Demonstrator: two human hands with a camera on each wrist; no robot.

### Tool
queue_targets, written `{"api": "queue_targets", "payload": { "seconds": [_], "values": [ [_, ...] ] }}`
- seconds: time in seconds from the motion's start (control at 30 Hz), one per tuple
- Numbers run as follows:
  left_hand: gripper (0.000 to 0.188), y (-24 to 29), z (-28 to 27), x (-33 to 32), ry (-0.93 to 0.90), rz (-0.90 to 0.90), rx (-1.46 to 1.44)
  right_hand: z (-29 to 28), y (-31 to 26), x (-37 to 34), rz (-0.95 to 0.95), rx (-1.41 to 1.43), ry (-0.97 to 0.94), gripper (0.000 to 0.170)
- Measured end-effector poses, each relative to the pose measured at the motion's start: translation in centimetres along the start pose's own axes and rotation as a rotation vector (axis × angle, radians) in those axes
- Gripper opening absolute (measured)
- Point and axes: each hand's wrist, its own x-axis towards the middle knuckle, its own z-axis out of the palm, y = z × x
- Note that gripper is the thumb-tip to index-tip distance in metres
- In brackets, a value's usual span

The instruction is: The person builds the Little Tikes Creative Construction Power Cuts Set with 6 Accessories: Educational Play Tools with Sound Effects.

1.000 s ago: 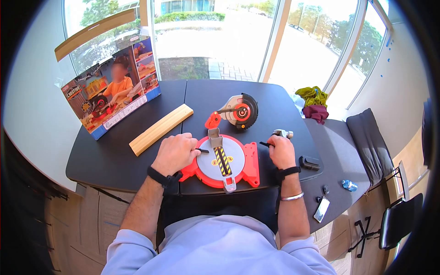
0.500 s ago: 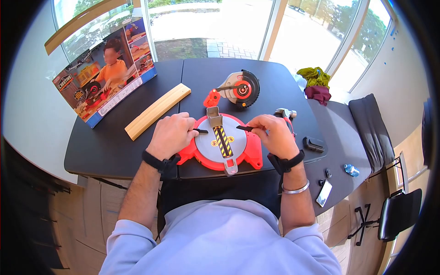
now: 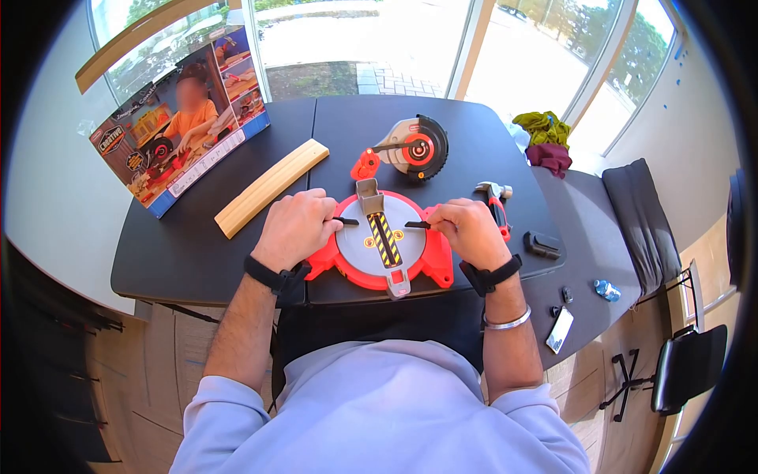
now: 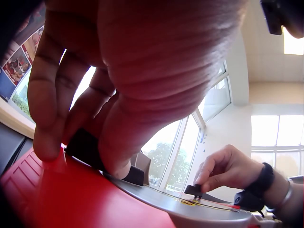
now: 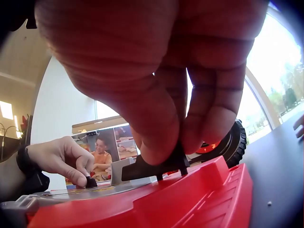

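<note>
A toy miter saw base (image 3: 354, 246), with a grey disc on a red frame, sits near the table's front edge. At its left side, my left hand (image 3: 294, 229) pinches a black clamp piece (image 4: 88, 149) whose tip reaches over the disc. My right hand (image 3: 474, 235) pinches a matching black clamp piece (image 5: 164, 164) on the other side. Short pegs under that piece meet the red frame in the right wrist view. Behind the base lies the detached saw head (image 3: 407, 148) with its black toothed blade and red arm.
To the left are a wooden board (image 3: 272, 188) and the big toy box (image 3: 178, 126). A toy hammer (image 3: 496, 207) and a black block-shaped part (image 3: 542, 245) lie right of my right hand. Farther right, a phone (image 3: 559, 329) and a bottle (image 3: 606, 291) rest on the bench.
My right hand has moved left from beside the hammer to the base's right side, bringing its clamp piece down onto the frame. The left hand keeps its grip at the left side.
</note>
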Motion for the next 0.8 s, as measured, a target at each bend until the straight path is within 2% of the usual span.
{"api": "queue_targets", "payload": {
  "seconds": [0.4,0.6,0.73,0.8],
  "values": [
    [0.034,0.0,0.1,0.1,0.005,0.003,0.017,1.3,0.2,-0.1,0.081,-0.03,0.019,0.014],
    [0.035,0.1,0.1,0.0,0.007,0.013,0.025,1.6,-0.3,-0.3,0.089,-0.152,0.024,0.014],
    [0.035,0.4,-0.2,0.1,0.002,0.007,0.027,1.3,-1.1,-0.5,0.071,-0.229,-0.024,0.007],
    [0.035,0.3,-0.1,0.1,0.002,0.007,0.024,0.8,-1.8,-0.6,0.053,-0.252,-0.05,0.011]
  ]
}}
